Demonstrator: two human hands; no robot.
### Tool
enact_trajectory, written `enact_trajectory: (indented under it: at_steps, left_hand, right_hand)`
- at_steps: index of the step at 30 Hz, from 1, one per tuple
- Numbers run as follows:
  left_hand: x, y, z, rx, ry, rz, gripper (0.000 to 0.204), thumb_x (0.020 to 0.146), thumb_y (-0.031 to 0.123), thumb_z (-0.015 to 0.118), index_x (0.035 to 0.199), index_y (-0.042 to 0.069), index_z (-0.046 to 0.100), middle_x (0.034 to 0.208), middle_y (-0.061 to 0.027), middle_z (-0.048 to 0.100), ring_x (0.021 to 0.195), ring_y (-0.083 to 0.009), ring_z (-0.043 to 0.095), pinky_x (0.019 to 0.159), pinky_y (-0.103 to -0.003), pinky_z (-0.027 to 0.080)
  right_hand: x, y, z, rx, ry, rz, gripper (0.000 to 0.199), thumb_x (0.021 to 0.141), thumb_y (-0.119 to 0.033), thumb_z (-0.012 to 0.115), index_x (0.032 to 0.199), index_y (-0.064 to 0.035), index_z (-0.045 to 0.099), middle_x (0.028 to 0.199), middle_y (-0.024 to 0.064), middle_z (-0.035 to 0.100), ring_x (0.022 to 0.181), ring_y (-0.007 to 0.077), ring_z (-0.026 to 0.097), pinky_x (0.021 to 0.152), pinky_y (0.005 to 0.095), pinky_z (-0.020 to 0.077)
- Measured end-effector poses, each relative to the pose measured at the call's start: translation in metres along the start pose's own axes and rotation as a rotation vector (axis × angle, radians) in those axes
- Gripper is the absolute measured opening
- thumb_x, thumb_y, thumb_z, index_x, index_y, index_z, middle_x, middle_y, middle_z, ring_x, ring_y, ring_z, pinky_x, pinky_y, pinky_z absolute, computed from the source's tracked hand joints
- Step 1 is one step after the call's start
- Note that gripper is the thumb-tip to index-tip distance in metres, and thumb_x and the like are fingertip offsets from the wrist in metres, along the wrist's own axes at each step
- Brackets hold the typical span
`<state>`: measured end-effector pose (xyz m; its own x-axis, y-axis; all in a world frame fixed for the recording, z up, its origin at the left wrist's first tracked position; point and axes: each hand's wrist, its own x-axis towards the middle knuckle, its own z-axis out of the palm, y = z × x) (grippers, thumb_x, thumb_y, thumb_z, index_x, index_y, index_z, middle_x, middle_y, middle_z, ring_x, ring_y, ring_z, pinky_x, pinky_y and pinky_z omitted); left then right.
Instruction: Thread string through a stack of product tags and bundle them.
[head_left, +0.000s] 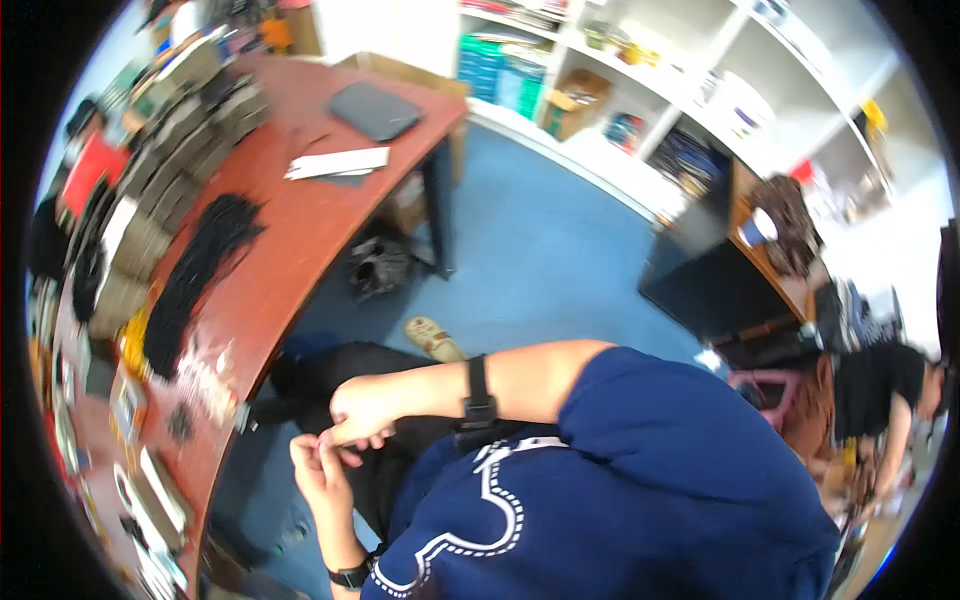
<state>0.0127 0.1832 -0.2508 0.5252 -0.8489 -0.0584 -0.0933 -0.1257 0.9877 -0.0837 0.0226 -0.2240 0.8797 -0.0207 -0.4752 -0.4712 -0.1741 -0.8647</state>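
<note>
My right hand point(362, 411) and my left hand point(319, 468) meet over my lap, beside the table edge. Their fingertips are pinched close together. Whatever they hold, if anything, is too small and blurred to make out. A dark thing with a pale end point(243, 416) juts out at the table edge, just left of my right hand. On the table nearby lie a heap of small whitish pieces point(208, 380) and a long bundle of black cords point(200, 278).
The reddish-brown table point(290, 240) carries stacked grey-brown bundles point(150, 240), white strips point(340, 162) and a dark flat case point(375, 110). Under it sits a black bag point(378, 265). White shelves point(640, 75) and a black cabinet point(720, 270) stand beyond. Another person point(880, 395) bends at the far right.
</note>
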Motion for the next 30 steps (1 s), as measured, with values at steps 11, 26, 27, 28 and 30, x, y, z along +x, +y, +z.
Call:
enact_trajectory:
  at_steps: [11,26,27,28,30]
  left_hand:
    - [-0.021,0.014,-0.062,-0.19,0.393,0.01,0.01,0.095,0.012,0.046,0.09,0.005,0.041,0.076,-0.013,0.063,0.058,-0.0125,0.058,0.054,-0.022,0.046]
    - [0.013,0.075,-0.208,1.243,1.0,0.149,0.024,0.083,0.017,0.06,0.101,0.001,0.059,0.092,-0.0201,0.063,0.087,-0.0352,0.061,0.077,-0.041,0.048]
    - [0.017,0.072,-0.215,1.277,0.983,0.062,0.026,0.083,0.019,0.061,0.102,0.001,0.059,0.09,-0.0217,0.063,0.087,-0.0357,0.061,0.076,-0.042,0.048]
    - [0.019,0.07,-0.22,1.27,0.991,0.065,0.026,0.083,0.019,0.061,0.102,0.001,0.059,0.09,-0.0217,0.063,0.087,-0.0357,0.061,0.076,-0.042,0.048]
    - [0.018,0.064,-0.227,1.305,0.874,-0.119,0.029,0.082,0.019,0.062,0.104,0.0,0.059,0.086,-0.0236,0.063,0.085,-0.0367,0.061,0.075,-0.044,0.048]
  right_hand:
    - [0.016,0.007,0.011,-0.457,-0.054,-0.35,0.03,0.074,-0.027,0.059,0.089,-0.001,0.06,0.089,0.0217,0.061,0.087,0.0362,0.06,0.075,0.0405,0.0475]
    - [-0.002,-0.043,-0.221,-1.158,1.134,-0.303,0.047,0.079,-0.024,0.066,0.117,0.0005,0.054,0.109,0.0204,0.056,0.106,0.0354,0.052,0.092,0.0408,0.0416]
    - [0.002,-0.035,-0.218,-1.011,1.112,-0.38,0.046,0.078,-0.022,0.066,0.117,0.0,0.054,0.109,0.0201,0.056,0.107,0.036,0.052,0.093,0.0417,0.0407]
    - [0.009,-0.026,-0.212,-0.872,1.035,-0.462,0.043,0.079,-0.019,0.065,0.117,-0.0019,0.055,0.11,0.0202,0.056,0.109,0.0358,0.05,0.095,0.042,0.039]
    - [0.013,-0.036,-0.165,-0.872,0.994,-0.526,0.038,0.077,-0.013,0.065,0.112,-0.0042,0.057,0.108,0.0168,0.056,0.107,0.0329,0.051,0.094,0.0388,0.0398]
